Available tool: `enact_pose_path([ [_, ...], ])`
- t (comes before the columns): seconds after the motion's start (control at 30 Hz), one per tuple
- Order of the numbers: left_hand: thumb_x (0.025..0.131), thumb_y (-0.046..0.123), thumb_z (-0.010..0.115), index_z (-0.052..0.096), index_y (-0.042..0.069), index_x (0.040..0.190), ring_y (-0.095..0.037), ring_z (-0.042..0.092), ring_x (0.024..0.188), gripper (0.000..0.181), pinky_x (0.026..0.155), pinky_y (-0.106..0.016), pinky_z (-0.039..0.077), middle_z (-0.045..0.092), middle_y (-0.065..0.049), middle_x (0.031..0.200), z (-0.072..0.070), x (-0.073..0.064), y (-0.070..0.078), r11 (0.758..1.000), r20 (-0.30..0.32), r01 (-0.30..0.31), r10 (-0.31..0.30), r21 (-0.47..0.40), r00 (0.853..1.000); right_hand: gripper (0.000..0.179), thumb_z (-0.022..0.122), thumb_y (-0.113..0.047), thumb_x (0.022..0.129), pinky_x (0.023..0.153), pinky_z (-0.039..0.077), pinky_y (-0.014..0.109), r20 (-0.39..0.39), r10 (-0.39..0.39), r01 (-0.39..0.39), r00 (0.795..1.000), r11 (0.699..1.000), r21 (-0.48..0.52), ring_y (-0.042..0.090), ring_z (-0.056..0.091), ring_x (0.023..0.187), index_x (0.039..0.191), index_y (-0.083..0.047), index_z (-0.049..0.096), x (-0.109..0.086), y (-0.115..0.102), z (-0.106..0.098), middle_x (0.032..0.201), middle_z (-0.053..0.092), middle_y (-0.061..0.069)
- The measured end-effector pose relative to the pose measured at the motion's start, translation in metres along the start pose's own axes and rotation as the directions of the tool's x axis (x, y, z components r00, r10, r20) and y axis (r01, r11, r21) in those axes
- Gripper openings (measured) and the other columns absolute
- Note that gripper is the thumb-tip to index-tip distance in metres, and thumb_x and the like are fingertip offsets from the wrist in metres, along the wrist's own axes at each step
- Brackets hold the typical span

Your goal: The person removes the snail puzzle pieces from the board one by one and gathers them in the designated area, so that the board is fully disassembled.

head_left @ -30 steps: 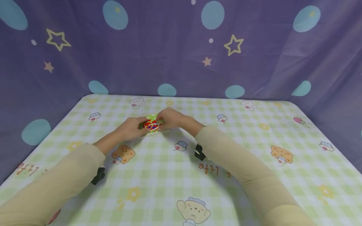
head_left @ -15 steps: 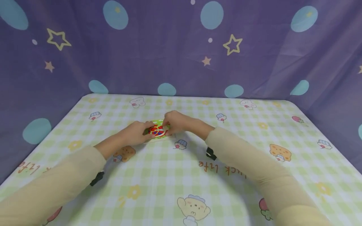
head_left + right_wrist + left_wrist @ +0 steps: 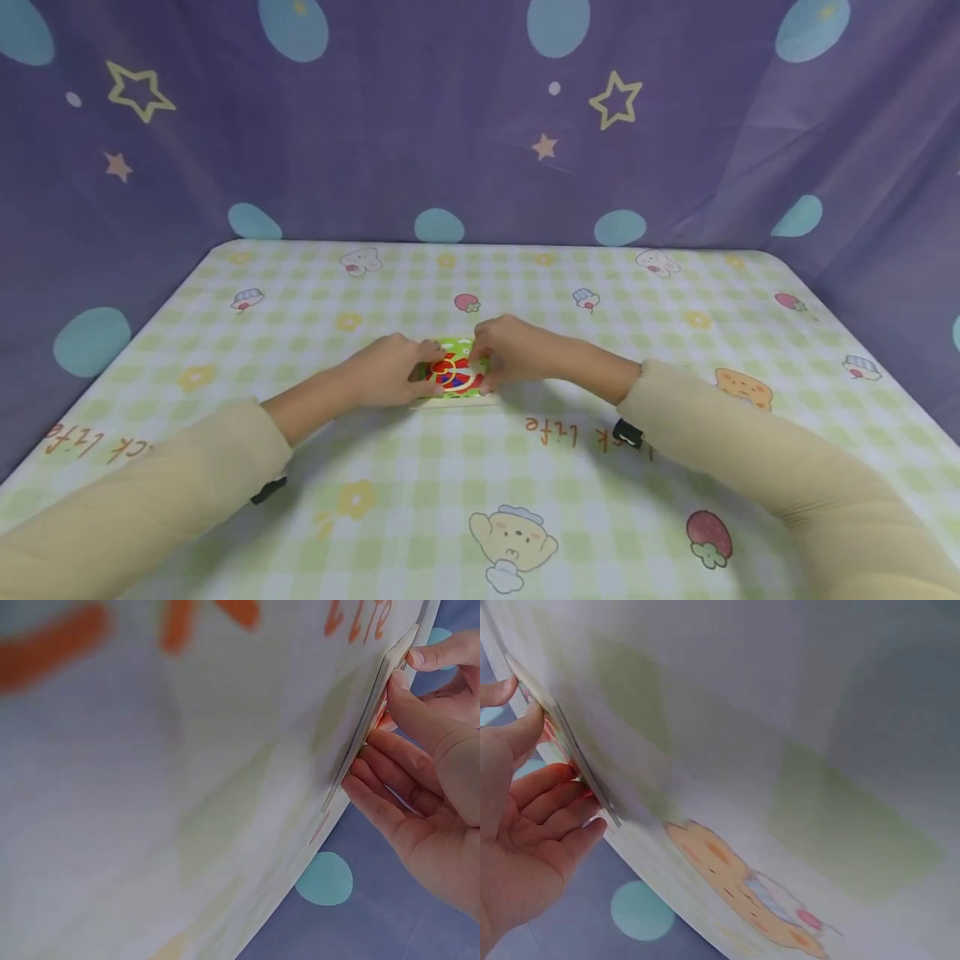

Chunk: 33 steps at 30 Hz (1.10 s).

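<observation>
A small flat picture board (image 3: 452, 373) with a pale wooden edge lies on the cloth in the middle of the head view. Its face is bright green with a red, blue and yellow picture. My left hand (image 3: 386, 371) grips its left end, thumb at the near side and fingers toward the far side. At the right end my right hand (image 3: 521, 354) holds it the same way, covering that part of the picture. The left wrist view shows the board's thin edge (image 3: 571, 742) between thumb and fingers. Fingertips of the right hand (image 3: 435, 780) reach its face in the right wrist view.
A table with a green-and-white checked cloth (image 3: 420, 500) printed with cartoon figures spreads all around. Behind it hangs a purple curtain (image 3: 480, 125) with stars and blue ovals. Dark wrist devices (image 3: 628, 433) sit under both sleeves.
Both hands have moved right and closer to the person, and the board has travelled with them between their fingers.
</observation>
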<state>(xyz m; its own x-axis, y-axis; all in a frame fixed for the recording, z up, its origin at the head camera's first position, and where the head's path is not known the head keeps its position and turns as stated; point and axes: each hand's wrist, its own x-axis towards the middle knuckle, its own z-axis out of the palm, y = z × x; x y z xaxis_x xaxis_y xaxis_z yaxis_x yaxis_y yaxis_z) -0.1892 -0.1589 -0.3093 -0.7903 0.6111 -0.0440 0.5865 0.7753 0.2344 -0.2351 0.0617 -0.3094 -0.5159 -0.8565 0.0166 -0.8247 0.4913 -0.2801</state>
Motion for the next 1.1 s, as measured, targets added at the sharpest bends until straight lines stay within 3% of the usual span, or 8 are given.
enact_pose_path([
  [0.2,0.085,0.040,0.071,0.064,0.003,0.124,-0.005,0.024,0.047,0.054,0.058,-0.018,0.041,0.065,-0.019,0.125,0.005,0.002,0.020,0.996,-0.015,-0.062,0.063,0.062,0.998,0.032,0.084,-0.027,0.073,0.072,0.050,0.017,0.015,0.013,-0.013,1.000,0.999,0.038,0.014,0.059,0.077,0.097,-0.008,0.074,-0.025,-0.006,-0.002,0.084,0.064,0.002],
  [0.37,0.085,0.045,0.070,0.065,0.005,0.124,-0.004,0.027,0.046,0.056,0.063,-0.023,0.051,0.065,-0.017,0.126,0.010,0.002,0.037,0.990,-0.018,-0.083,0.086,0.117,0.996,0.031,0.084,-0.028,0.072,0.070,0.050,0.018,0.008,0.011,-0.011,1.000,0.999,0.036,0.012,0.056,0.074,0.094,-0.009,0.074,-0.046,-0.011,-0.003,0.082,0.063,0.000],
  [0.5,0.084,0.047,0.070,0.067,0.005,0.120,-0.009,0.055,0.053,0.056,0.070,-0.032,0.059,0.067,-0.017,0.122,0.015,-0.001,0.051,0.981,-0.049,-0.105,0.114,0.161,0.992,0.031,0.084,-0.029,0.072,0.072,0.050,0.018,0.014,0.030,-0.030,0.999,0.999,0.033,0.010,0.054,0.074,0.095,-0.011,0.074,-0.061,-0.016,-0.001,0.083,0.062,-0.002],
  [0.57,0.084,0.048,0.070,0.068,0.005,0.120,-0.019,0.069,0.066,0.057,0.073,-0.035,0.060,0.067,-0.018,0.122,0.017,-0.002,0.057,0.979,-0.057,-0.112,0.123,0.171,0.991,0.032,0.083,-0.029,0.073,0.071,0.049,0.018,0.022,0.044,-0.045,0.999,0.998,0.043,0.009,0.051,0.074,0.097,-0.011,0.074,-0.068,-0.018,0.000,0.083,0.062,-0.003],
  [0.63,0.083,0.050,0.069,0.068,0.005,0.120,-0.027,0.073,0.087,0.058,0.080,-0.039,0.061,0.066,-0.018,0.122,0.019,-0.004,0.062,0.975,-0.061,-0.116,0.130,0.190,0.990,0.033,0.083,-0.029,0.073,0.071,0.048,0.018,0.027,0.054,-0.055,0.998,0.997,0.052,0.008,0.050,0.074,0.099,-0.011,0.074,-0.074,-0.021,0.001,0.083,0.061,-0.004],
  [0.77,0.082,0.051,0.070,0.068,0.007,0.120,-0.031,0.069,0.106,0.058,0.084,-0.040,0.060,0.066,-0.016,0.124,0.021,-0.005,0.066,0.980,-0.055,-0.101,0.113,0.174,0.992,0.034,0.083,-0.028,0.073,0.072,0.048,0.018,0.020,0.056,-0.057,0.998,0.997,0.057,0.008,0.050,0.075,0.102,-0.011,0.074,-0.081,-0.024,0.003,0.085,0.062,-0.005],
  [0.97,0.075,0.047,0.079,0.072,0.008,0.109,-0.014,0.069,0.085,0.052,0.078,-0.029,0.059,0.075,-0.004,0.101,0.020,-0.001,0.069,0.992,-0.071,-0.079,0.086,0.094,0.994,0.032,0.083,-0.026,0.074,0.075,0.053,0.018,-0.014,0.040,-0.038,0.999,0.995,0.088,0.008,0.054,0.080,0.101,-0.011,0.073,-0.085,-0.023,0.006,0.092,0.064,-0.004],
  [1.1,0.073,0.041,0.082,0.073,0.005,0.104,-0.016,0.066,0.093,0.049,0.088,-0.032,0.056,0.074,-0.004,0.100,0.016,0.003,0.072,0.995,-0.059,-0.083,0.086,0.058,0.995,0.029,0.082,-0.022,0.076,0.077,0.055,0.020,-0.021,0.015,-0.012,1.000,0.995,0.103,0.008,0.058,0.083,0.100,-0.010,0.073,-0.086,-0.021,0.002,0.095,0.066,-0.002],
])
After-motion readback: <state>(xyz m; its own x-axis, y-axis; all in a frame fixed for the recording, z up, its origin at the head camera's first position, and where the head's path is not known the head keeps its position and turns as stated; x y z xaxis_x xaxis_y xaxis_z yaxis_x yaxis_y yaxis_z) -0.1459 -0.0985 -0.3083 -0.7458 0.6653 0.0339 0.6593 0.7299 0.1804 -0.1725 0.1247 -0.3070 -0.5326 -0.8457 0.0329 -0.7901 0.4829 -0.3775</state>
